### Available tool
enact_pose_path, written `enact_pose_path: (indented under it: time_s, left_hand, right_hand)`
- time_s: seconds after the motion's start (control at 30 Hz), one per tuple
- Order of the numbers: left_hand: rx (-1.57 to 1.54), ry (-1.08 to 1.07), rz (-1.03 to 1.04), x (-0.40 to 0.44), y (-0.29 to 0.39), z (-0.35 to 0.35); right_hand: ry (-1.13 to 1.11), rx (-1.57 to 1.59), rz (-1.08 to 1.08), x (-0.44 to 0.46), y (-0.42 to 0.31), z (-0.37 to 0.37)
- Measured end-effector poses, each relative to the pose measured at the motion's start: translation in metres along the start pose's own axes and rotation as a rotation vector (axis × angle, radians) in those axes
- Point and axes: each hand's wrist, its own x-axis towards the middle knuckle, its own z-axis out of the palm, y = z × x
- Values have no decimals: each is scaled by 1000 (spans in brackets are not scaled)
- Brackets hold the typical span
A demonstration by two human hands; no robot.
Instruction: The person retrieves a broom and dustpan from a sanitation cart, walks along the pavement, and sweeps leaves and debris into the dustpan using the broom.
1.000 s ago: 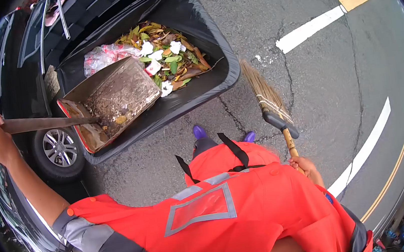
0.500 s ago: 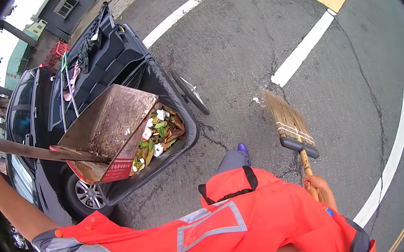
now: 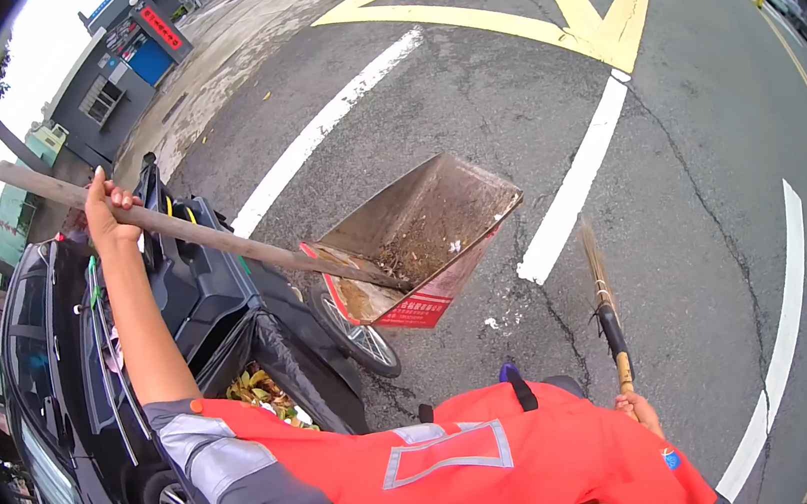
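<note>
My left hand point(image 3: 109, 209) is closed around the long wooden handle of a dustpan point(image 3: 450, 216), thumb pointing up along it. The metal pan is red outside with brown dirt and a small white scrap inside, and hangs over the asphalt beside the cart wheel. My right hand point(image 3: 640, 411) grips the wooden handle of a broom point(image 3: 599, 278) low at my side. Its straw bristles are seen edge-on and point away from me. Whether they touch the ground I cannot tell. White scraps point(image 3: 506, 321) lie on the asphalt between dustpan and broom.
A dark bin point(image 3: 313, 374) lined with a black bag holds leaves point(image 3: 264, 390) at my left. A spoked wheel point(image 3: 358, 333) stands beside it. Close by on the left is a black car point(image 3: 31, 338). White and yellow lines mark the road.
The dustpan has moved right, from above the bin to over the asphalt, with my left hand moving forward. The broom has turned edge-on. My view has shifted, and more yellow marking shows.
</note>
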Motion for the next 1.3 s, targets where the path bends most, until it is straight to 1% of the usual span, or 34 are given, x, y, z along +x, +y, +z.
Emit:
enact_pose_path:
  time_s: [0.03,0.1,0.17,0.23,0.3,0.37,0.43,0.47,0.5,0.53,0.57,0.63,0.67,0.73,0.77,0.8,0.83,0.87,0.93,0.97,1.03,1.07,1.13,1.17,1.23,1.3]
  left_hand:
    - [6,13,-104,4,-45,21]
    - [-12,-13,-230,17,-143,39]
    - [15,-11,-254,16,-233,61]
    - [145,2,-277,14,-320,70]
    - [319,12,-310,0,-381,97]
    - [461,4,-329,-3,-445,110]
    - [599,-29,-325,0,-486,114]
    - [671,-46,-307,8,-499,116]
    - [693,-18,-293,21,-520,106]
    - [726,11,-279,38,-535,94]
    - [745,19,-275,54,-536,89]
    - [677,206,-301,87,-539,78]
    - [684,225,-310,98,-536,75]
    - [696,325,-396,117,-535,73]
    - [700,333,-413,127,-543,63]
    - [694,345,-410,137,-549,63]
    - [698,403,-450,148,-552,62]
    - [703,464,-493,158,-556,58]
    - [696,512,-517,182,-579,45]
    - [697,568,-581,195,-590,37]
    - [695,676,-710,225,-611,25]
    - [682,706,-713,241,-613,28]
    - [637,779,-860,279,-610,40]
    - [622,815,-873,296,-614,40]
    - [490,796,-894,328,-623,27]
    - [470,815,-889,369,-635,24]
  right_hand:
    - [7,21,-7,-3,-8,10]
    - [79,155,-159,1,-18,35]
    - [42,211,-150,9,-39,53]
    - [12,258,-142,18,-55,71]
    - [20,337,-127,31,-79,97]
    - [23,373,-137,49,-111,124]
    - [55,411,-142,74,-137,149]
    - [49,410,-143,83,-154,175]
    - [47,425,-131,91,-164,200]
    - [49,442,-109,102,-171,223]
    - [53,443,-88,115,-179,246]
    - [34,436,-13,138,-205,295]
    - [50,424,-4,147,-214,323]
    - [48,268,36,169,-237,381]
    - [52,253,35,183,-249,407]
    - [43,160,52,201,-259,434]
    - [33,70,73,220,-268,461]
    - [35,59,82,238,-275,488]
    - [96,-14,55,275,-288,542]
    - [102,-27,67,295,-290,570]
    - [136,-162,37,330,-297,629]
    - [142,-191,46,348,-302,655]
    - [118,-224,81,386,-310,711]
    - [88,-289,73,400,-315,742]
    - [129,-324,95,417,-315,803]
    - [118,-346,101,445,-318,857]
